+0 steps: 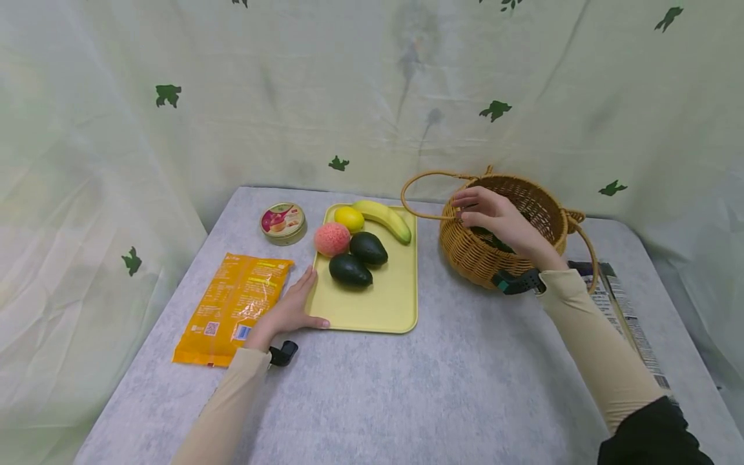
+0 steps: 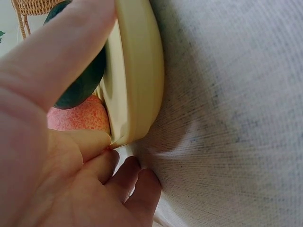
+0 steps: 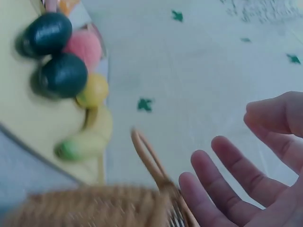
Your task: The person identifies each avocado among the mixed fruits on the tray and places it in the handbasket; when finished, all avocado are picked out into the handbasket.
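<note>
I'd have the left hand (image 1: 292, 309), spread against the tray (image 1: 386, 302), press lightly while the right hand (image 1: 498, 218), empty, fingers loosely parted, clears the basket (image 1: 473, 257).

Count: 1 tray (image 1: 372, 310). Fruit-shaped pieces, 5 outside basket: 2 dark green avocados (image 1: 351, 270), 1 banana (image 1: 386, 223), 1 yellow lemon (image 1: 349, 219), 1 pink round fruit (image 1: 332, 239). Round tins (image 1: 283, 223), 1. Orange packets (image 1: 232, 310), 1. Wicker baskets (image 1: 482, 261), 1; basket handles (image 1: 427, 174), 2. Dark green contents (image 1: 502, 244) in basket, number unclear, mostly hidden. Printed paper (image 1: 644, 332), at least 1 piece. Tables (image 1: 442, 394), 1. Hands, 2: 1 left hand (image 1: 287, 314), 1 right hand (image 1: 500, 219). Wrist straps (image 1: 283, 354), 2. Green backdrop motifs (image 1: 168, 95), head view: 6 whole, others cut by top edge.
</note>
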Demonstrator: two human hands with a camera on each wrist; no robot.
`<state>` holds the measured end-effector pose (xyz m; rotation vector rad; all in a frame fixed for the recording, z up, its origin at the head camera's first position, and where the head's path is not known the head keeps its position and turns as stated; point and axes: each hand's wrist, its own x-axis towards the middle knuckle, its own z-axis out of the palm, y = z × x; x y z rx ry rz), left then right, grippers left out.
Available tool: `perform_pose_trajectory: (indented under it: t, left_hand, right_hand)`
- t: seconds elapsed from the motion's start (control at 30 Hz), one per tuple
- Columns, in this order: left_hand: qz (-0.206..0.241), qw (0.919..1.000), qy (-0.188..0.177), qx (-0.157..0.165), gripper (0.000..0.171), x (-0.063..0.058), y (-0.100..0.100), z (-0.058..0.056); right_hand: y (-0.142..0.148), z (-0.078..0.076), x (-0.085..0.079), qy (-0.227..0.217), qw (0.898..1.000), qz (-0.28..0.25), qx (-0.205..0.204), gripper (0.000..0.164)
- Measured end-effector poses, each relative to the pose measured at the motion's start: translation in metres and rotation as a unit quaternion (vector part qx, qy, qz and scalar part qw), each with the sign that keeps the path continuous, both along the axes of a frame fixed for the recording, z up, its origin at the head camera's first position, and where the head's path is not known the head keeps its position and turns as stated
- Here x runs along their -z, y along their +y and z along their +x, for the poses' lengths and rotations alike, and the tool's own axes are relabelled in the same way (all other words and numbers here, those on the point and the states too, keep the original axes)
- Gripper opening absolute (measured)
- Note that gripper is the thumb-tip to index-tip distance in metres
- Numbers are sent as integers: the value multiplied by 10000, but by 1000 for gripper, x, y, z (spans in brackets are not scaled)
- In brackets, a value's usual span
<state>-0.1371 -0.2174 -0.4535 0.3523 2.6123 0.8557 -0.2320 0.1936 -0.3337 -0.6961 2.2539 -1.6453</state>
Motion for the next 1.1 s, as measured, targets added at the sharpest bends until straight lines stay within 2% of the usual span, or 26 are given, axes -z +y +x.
perform_pose_trajectory:
  t: [0.1, 0.27, 0.47, 0.67, 1.1]
  left_hand:
    - [-11, 10000, 24, 20, 112, 0, 0, 0]
    - [-4, 10000, -21, 23, 112, 0, 0, -1]
    - [-45, 10000, -13, 43, 112, 1, 0, -2]
    - [-10, 10000, 0, 35, 113, 2, 0, -2]
    - [-69, 10000, -13, 8, 114, 4, -1, -3]
  right_hand:
    - [-18, 0, 4, 33, 9996, -143, -239, 38]
    - [-46, -3, 13, 54, 9983, -30, -579, 39]
    - [-74, -13, 24, -18, 9963, -3, -862, 41]
    - [-100, -26, 40, 260, 9937, 92, -1088, 39]
    - [-128, -44, 83, -182, 9885, 319, -1464, 49]
